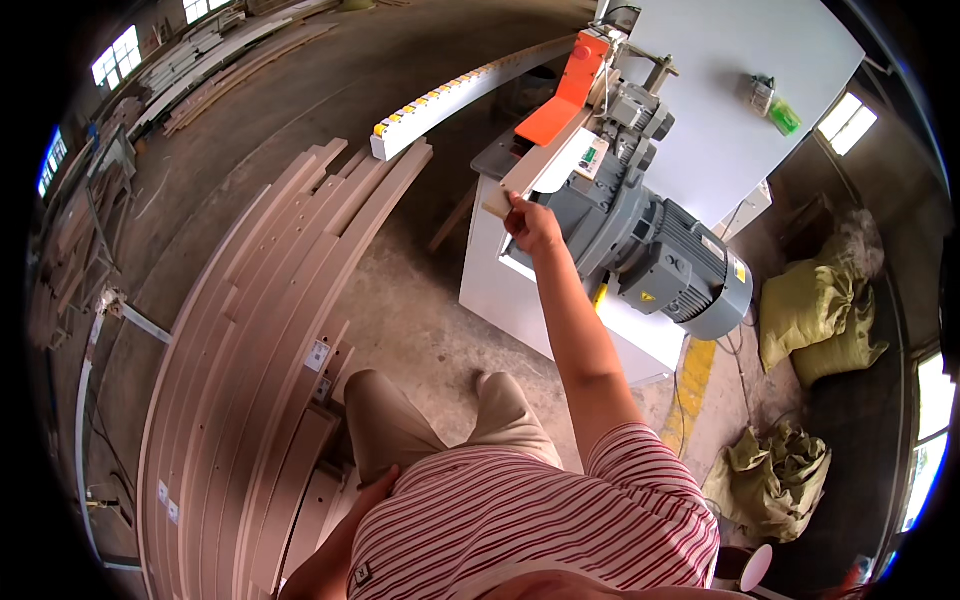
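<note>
My right arm stretches forward, and my right hand (535, 225) is closed round the near end of a long tan wooden board (545, 165). The board runs away from me into a machine, beneath an orange guard (570, 90). A grey motor with its gearbox (680, 265) sits on the machine's white cabinet (510, 305), just right of my hand. Down by my left thigh is my left hand (382, 485), mostly hidden by my body; its fingers cannot be made out clearly. Left of it lies a large stack of similar brown boards (255, 320), some with white labels.
A curved white rail with yellow rollers (430, 115) leads toward the machine from the left. Yellow-green sacks (815, 310) stand at the right, with a crumpled sack (770, 480) nearer. Metal frames (85, 400) and long planks (220, 80) lie farther left.
</note>
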Demonstrator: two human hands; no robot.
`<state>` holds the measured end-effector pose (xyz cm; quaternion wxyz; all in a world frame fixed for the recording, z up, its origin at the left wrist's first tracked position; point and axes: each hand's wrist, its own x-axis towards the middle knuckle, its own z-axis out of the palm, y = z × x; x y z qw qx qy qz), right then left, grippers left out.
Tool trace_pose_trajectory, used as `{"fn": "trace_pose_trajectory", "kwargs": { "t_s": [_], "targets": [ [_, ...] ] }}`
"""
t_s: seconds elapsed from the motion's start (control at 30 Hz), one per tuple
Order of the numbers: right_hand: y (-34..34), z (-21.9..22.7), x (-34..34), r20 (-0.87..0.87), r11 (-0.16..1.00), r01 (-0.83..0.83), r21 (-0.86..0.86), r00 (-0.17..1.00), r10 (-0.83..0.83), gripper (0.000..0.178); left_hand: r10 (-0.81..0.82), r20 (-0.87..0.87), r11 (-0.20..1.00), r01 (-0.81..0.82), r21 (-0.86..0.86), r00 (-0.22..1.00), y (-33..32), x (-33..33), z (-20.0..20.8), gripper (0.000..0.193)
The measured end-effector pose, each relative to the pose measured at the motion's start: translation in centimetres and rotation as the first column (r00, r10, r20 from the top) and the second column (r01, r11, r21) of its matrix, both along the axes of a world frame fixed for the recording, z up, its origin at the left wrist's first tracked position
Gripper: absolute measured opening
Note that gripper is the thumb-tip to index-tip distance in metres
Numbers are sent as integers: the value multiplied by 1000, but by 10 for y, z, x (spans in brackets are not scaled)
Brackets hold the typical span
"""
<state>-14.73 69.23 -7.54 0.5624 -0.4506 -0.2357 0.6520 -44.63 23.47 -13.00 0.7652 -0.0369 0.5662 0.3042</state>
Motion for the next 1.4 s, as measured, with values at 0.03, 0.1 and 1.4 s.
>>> {"fn": "trace_pose_trajectory", "kwargs": {
  "t_s": [0.03,0.1,1.4],
  "targets": [
    [-7,-1,-4,-19,999,-35,6,999,35,17,26,77,1000,-25,-8,997,-2,-2,-3,46],
    [-25,1,-10,34,994,-96,-49,995,98,17,64,145,998,-61,-26,987,-5,-7,-13,45],
    [-210,-164,-30,680,656,-692,-301,327,657,36,302,-872,426,873,-238,-386,132,16,115,86]
  ]
}}
